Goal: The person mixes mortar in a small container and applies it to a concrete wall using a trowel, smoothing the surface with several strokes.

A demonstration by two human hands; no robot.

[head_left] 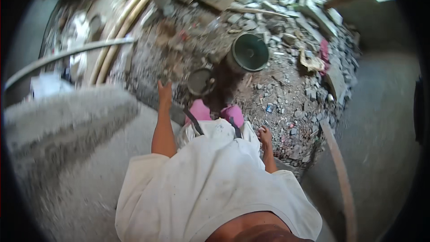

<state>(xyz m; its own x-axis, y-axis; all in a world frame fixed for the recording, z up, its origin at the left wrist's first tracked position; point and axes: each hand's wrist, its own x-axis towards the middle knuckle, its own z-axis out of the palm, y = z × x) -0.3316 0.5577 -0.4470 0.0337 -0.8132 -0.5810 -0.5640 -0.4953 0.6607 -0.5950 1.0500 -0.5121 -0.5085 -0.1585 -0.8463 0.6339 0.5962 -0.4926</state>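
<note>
**Pausing between grasps near dark bucket [248, 45] and shallow round pan [196, 83]**

Seemingly between grasps. Holding left hand [164, 91] out just left of the pan, with fingers spread apart, apparently empty. Keeping right hand [265, 135] loosely curled by the hip; too small to tell whether fingers meet or hold anything. Standing on rubble-strewn ground [244, 101]: bucket, ahead and right of the pan. To take up either container, would probably need a stoop and a grip on the rim. Counting: one bucket, one pan, two hands, two curved tan poles [130, 19] at upper left; rubble [286, 85], uncountable.
</note>
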